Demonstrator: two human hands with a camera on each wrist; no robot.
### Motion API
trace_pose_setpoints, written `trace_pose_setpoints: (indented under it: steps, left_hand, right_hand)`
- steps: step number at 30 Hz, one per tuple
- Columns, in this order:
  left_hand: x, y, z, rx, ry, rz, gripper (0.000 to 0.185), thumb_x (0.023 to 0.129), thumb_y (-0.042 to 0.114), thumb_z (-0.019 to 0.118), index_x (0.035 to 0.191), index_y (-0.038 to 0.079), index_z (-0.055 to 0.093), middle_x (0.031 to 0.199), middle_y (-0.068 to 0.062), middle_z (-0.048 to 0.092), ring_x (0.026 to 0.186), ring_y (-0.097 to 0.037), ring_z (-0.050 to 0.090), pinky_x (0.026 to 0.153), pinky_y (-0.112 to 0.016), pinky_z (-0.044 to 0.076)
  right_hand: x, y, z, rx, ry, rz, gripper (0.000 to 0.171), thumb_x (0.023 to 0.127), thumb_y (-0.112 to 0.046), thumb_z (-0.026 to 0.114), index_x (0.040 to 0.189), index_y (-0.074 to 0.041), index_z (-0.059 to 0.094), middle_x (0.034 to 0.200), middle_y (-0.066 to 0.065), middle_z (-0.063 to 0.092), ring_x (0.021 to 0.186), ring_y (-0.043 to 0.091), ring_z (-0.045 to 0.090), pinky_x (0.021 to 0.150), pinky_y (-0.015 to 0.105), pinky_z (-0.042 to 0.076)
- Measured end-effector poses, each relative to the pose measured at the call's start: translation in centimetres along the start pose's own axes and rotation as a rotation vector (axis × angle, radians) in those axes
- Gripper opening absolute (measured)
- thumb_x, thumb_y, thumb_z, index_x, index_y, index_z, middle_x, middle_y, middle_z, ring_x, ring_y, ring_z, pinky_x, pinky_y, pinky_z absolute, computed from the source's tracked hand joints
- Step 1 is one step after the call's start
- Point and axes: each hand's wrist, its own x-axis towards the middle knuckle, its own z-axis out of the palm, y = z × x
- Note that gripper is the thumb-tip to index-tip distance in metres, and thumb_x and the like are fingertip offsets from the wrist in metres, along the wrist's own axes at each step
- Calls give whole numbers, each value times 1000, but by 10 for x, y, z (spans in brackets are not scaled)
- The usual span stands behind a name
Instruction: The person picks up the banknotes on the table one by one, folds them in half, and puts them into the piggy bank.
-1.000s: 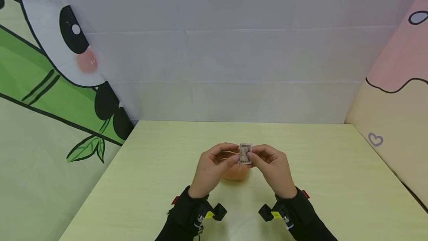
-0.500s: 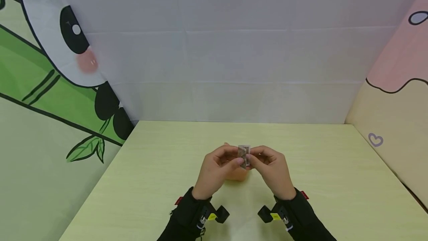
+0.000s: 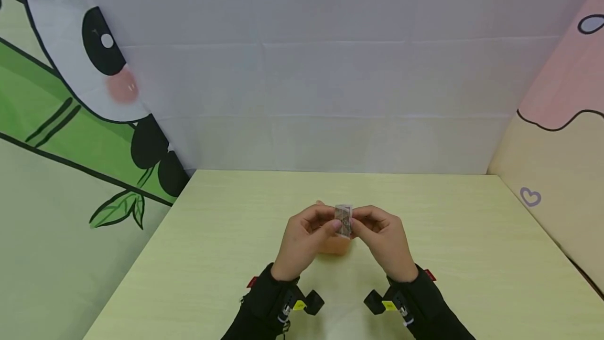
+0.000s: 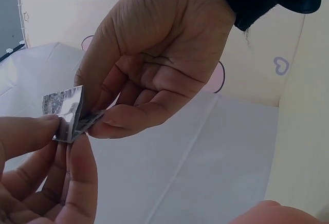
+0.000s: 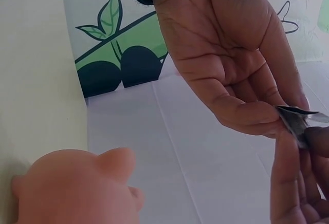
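Note:
A small folded banknote (image 3: 343, 219) is held up between both hands over the middle of the table. My left hand (image 3: 302, 243) pinches one edge with thumb and fingers, and my right hand (image 3: 382, 240) pinches the other. From the left wrist view, the folded banknote (image 4: 68, 112) stands partly spread in a V, its layers apart. Behind and below the hands sits a peach-pink piggy bank (image 3: 336, 247), mostly covered by them in the head view. Its rounded back and ear show on the piggy bank (image 5: 77, 188) in the right wrist view.
The pale wood-look table (image 3: 226, 224) ends at a whitish cloth backdrop (image 3: 330, 93). Panels with cartoon prints stand on both sides: a green-and-white one (image 3: 71, 172) at left and a pink-and-cream one (image 3: 557, 146) at right.
The banknote has turned between the fingers and shows a different face. My left hand has shifted slightly to the right; both hands keep hold of the note.

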Motion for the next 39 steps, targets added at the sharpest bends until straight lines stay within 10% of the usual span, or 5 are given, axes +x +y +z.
trace_pose_setpoints:
  steps: [39]
  left_hand:
    - [-2,2,2,10,13,10,22,92,6,66,111,-7,65,102,-26,61,84,-5,63,75,-24,58]
  right_hand:
    - [-1,-5,-5,39,-36,-42,16,93,0,63,107,7,65,89,-10,67,74,8,66,69,25,58]
